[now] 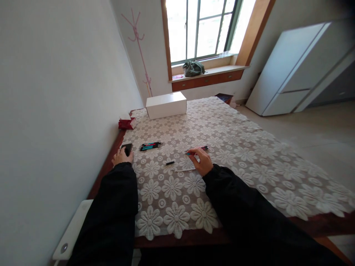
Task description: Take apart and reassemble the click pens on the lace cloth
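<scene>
My right hand [202, 161] rests on the lace tablecloth [235, 147] with its fingers closed around a teal and red pen [197, 149], beside another pen lying there. A thin white refill [185, 170] and a small black pen cap [170, 163] lie just left of that hand. My left hand [121, 156] sits near the table's left edge, fingers on a small black object [128, 148]. A bunch of several teal, red and black pens [150, 146] lies between the two hands, a little farther away.
A white box [166, 105] stands at the table's far end, a red packet [127, 123] at the far left edge. The wall runs close along the left. A white cabinet [299, 66] stands at the right, a green bag [193, 68] on the windowsill.
</scene>
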`<action>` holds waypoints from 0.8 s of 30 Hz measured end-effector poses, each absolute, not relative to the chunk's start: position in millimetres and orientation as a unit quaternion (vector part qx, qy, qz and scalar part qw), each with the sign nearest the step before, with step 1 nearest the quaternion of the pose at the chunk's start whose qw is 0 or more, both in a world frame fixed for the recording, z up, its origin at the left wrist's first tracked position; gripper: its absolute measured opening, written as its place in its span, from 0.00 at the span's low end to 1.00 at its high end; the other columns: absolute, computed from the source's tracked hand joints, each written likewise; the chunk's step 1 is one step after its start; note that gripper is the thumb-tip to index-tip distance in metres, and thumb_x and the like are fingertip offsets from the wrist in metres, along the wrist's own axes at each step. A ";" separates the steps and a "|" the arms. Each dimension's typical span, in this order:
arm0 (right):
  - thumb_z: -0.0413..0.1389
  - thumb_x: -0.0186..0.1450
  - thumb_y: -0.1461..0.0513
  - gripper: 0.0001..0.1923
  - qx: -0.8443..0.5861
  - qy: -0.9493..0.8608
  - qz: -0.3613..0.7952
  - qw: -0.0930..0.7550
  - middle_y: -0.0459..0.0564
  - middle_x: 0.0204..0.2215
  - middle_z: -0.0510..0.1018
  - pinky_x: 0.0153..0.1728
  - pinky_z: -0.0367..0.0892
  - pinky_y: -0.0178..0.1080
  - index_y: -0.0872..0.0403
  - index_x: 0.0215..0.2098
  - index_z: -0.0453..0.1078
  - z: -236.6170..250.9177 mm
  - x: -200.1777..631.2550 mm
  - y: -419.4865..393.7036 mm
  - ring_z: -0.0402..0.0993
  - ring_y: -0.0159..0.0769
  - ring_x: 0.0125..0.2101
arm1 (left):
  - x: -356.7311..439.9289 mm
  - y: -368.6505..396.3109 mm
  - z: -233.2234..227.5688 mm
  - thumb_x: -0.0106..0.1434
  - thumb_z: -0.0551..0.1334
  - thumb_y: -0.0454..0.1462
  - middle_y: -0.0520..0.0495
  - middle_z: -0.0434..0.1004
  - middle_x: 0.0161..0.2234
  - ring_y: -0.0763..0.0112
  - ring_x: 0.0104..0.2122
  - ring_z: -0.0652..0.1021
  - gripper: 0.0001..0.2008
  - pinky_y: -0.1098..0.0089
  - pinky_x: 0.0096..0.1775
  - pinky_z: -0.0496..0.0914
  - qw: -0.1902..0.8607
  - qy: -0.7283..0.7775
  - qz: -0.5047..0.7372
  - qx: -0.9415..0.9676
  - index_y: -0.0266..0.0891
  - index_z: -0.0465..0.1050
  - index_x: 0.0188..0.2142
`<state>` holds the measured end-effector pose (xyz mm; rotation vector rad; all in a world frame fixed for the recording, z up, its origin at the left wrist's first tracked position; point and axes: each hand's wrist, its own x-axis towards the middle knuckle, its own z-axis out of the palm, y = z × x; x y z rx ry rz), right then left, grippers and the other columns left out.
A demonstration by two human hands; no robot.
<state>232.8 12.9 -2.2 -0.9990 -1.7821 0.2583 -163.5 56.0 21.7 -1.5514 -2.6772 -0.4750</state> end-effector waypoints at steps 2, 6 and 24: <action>0.54 0.68 0.61 0.05 -0.415 -0.741 0.110 0.516 0.49 0.34 0.79 0.40 0.70 0.44 0.50 0.41 0.71 -2.0 232.4 12.7 0.75 0.40 0.36 | -163.4 59.8 22.5 0.61 0.62 0.50 0.36 0.72 0.58 0.42 0.58 0.70 0.28 0.45 0.55 0.65 0.005 -0.865 -0.147 -0.480 0.45 0.66 0.59; 0.54 0.68 0.61 0.05 -0.415 -0.744 0.111 0.511 0.49 0.33 0.78 0.41 0.70 0.44 0.50 0.41 0.71 -2.5 232.3 12.4 0.75 0.39 0.35 | -164.7 63.5 25.5 0.60 0.64 0.49 0.32 0.76 0.52 0.43 0.56 0.73 0.30 0.49 0.52 0.68 0.004 -0.873 -0.150 -0.463 0.42 0.65 0.59; 0.52 0.70 0.62 0.07 -0.410 -0.773 0.083 0.477 0.50 0.34 0.78 0.43 0.69 0.45 0.49 0.42 0.72 0.1 235.3 12.1 0.75 0.41 0.36 | -19.9 -0.8 28.1 0.63 0.63 0.43 0.46 0.78 0.50 0.56 0.56 0.71 0.10 0.52 0.60 0.63 -0.009 -0.462 -0.288 -0.839 0.45 0.78 0.42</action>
